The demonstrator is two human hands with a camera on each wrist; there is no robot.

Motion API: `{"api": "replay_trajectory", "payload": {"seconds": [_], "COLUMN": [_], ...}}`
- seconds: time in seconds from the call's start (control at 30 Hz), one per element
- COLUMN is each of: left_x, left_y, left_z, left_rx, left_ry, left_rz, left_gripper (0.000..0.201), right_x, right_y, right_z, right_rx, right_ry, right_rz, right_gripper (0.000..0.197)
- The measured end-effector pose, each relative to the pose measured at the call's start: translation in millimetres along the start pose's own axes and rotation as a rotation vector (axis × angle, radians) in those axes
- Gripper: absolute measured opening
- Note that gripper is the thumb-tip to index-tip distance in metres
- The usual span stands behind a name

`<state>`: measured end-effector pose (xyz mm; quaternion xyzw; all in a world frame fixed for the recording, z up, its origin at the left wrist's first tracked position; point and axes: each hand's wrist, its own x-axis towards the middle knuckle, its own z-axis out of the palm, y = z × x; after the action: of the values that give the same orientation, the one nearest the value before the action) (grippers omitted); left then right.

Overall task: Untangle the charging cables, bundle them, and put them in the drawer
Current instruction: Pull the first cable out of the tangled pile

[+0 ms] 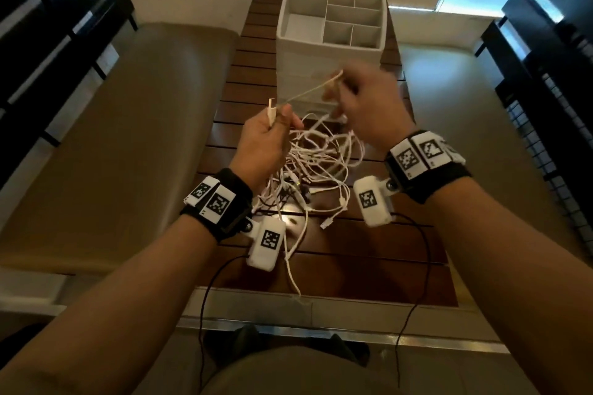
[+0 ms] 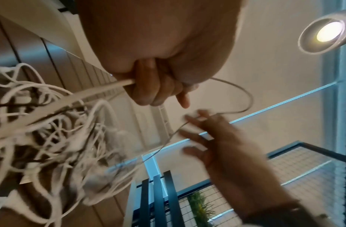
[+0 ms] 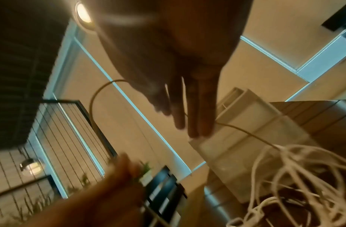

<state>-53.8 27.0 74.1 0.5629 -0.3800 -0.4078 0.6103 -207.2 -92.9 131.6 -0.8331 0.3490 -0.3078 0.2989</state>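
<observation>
A white divided organizer (image 1: 330,51) stands on the slatted wooden table (image 1: 369,253), its compartments showing nothing inside. Just before it lies the tangle of white cables (image 1: 316,167). Above the tangle, the left hand (image 1: 264,144) grips one cable (image 1: 308,94) in curled fingers; the right hand (image 1: 369,106) hooks it with blurred, spread fingers.

Both forearms are bare, with no sleeves. Each wrist wears a black band (image 1: 231,199) carrying white tiles printed with black square-code markers; the right band (image 1: 430,170) shows two such tiles side by side. A white box-shaped camera (image 1: 267,242) hangs off the left band on a small ball joint, marked with its own code; a matching one (image 1: 373,200) hangs off the right. A thin black wire (image 1: 205,298) trails from each camera towards the body. Olive-brown trousers (image 1: 288,375) cover the lap.
</observation>
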Motion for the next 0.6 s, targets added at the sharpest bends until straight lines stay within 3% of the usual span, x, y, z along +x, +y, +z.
{"api": "replay_trajectory", "payload": {"seconds": [0.07, 0.17, 0.3, 0.37, 0.5, 0.6], "left_x": [1.2, 1.8, -0.8, -0.7, 0.2, 1.6], "left_y": [13.9, 19.6, 1.2, -3.7, -3.8, -9.0], "left_z": [1.0, 0.6, -5.1, -7.3, -10.3, -11.7], "left_rx": [-0.021, -0.009, 0.017, 0.005, 0.015, 0.056], "left_ry": [-0.071, -0.149, -0.129, -0.110, -0.093, -0.091], "left_rz": [0.055, 0.074, -0.015, -0.042, -0.027, -0.038], "left_gripper": [0.035, 0.033, 0.031, 0.033, 0.034, 0.032], "right_x": [-2.8, 2.7, 15.6, 21.7, 21.8, 26.0], "right_y": [6.7, -11.2, -45.7, -44.2, -37.0, -56.3], "right_z": [2.7, -12.5, -47.2, -46.8, -35.8, -56.4], "right_rx": [-0.104, 0.172, 0.435, 0.383, 0.138, 0.327], "right_ry": [-0.118, 0.005, 0.243, 0.237, 0.143, 0.374], "right_rz": [0.064, 0.086, -0.160, -0.210, -0.156, -0.333], "right_gripper": [0.019, 0.020, 0.022, 0.021, 0.010, 0.016]}}
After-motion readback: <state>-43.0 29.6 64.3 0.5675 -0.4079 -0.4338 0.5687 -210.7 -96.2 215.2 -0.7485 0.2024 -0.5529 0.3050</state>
